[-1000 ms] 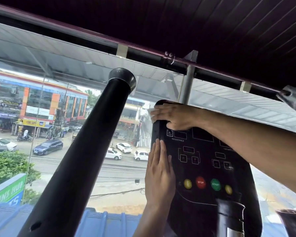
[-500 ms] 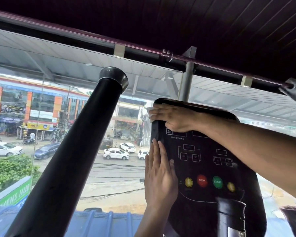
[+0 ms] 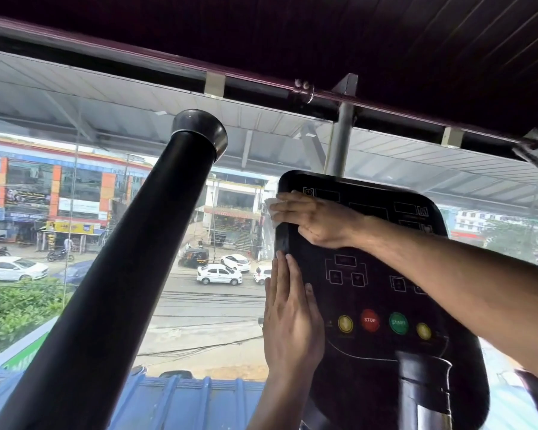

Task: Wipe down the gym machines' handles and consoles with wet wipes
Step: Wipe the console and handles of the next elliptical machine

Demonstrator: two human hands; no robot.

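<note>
My right hand (image 3: 317, 220) presses the wet wipe (image 3: 271, 206) flat, fingers straight, on the console (image 3: 370, 274) top-left corner. Unwiped face runs down and right. Left hand (image 3: 292, 321) lies flat, bracing the console's left edge.

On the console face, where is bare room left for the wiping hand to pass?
The right hand presses the wipe on the console at its upper left. Bare room: the upper right screens, and the band between the arrow keys and the STOP button. Crowded: the left edge, where the left hand lies flat.
</note>
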